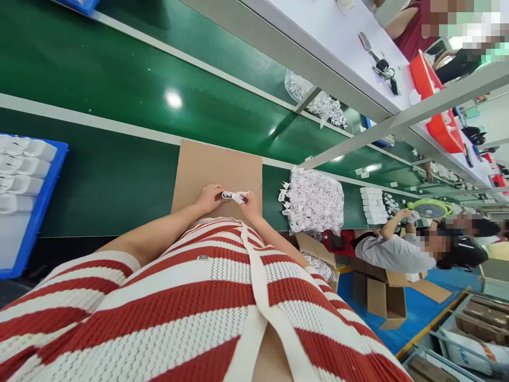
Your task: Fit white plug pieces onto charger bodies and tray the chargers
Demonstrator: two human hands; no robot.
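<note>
Above a flat sheet of brown cardboard (218, 164), both my hands meet close to my body. My left hand (210, 199) is closed on a small white plastic housing (227, 195) with a dark inside. Closed fingers of my right hand (250, 203) pinch a small white plastic part (239, 198), which is right against the housing's end. Whether the two pieces are joined cannot be made out. To the right of the cardboard lies a clear bag (316, 201) full of small white plastic parts, some spilling from its left side.
A blue tray (59, 164) of white housings stands at the left. Beyond the bench runs a green conveyor belt (135, 90). A metal shelf post (358, 135) crosses at the right. A co-worker in a grey shirt (405, 253) sits further right, near open cardboard boxes (385, 302).
</note>
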